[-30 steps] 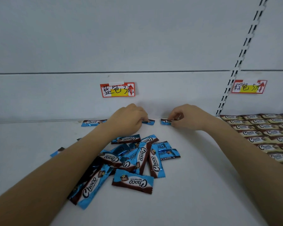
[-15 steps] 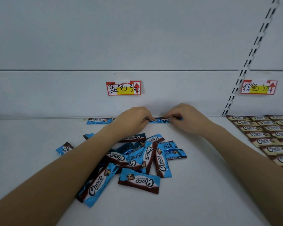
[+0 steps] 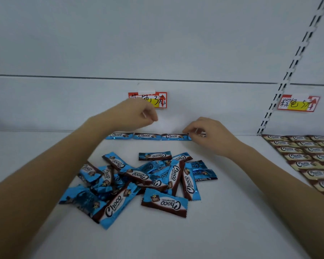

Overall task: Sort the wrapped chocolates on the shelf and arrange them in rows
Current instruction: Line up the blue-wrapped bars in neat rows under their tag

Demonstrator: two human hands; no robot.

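Note:
A row of blue Choco wrapped chocolates (image 3: 147, 136) lies end to end along the back wall of the white shelf (image 3: 232, 221). My right hand (image 3: 209, 137) pinches the rightmost blue chocolate (image 3: 189, 137) of that row, covering most of it. My left hand (image 3: 133, 114) hovers above the row's left part, fingers curled, with nothing in it. A loose pile of several blue chocolates (image 3: 144, 180) lies in the middle of the shelf, below both hands.
Brown-gold chocolates (image 3: 307, 156) lie in neat rows at the right edge. A red and yellow price label (image 3: 160, 100) hangs on the wall above the blue row; another label (image 3: 297, 103) is beside a slotted upright (image 3: 281, 90).
My left hand has let go of the row and lifted off it. The row's chocolates now lie in the open against the wall. My right hand stays at the row's right end.

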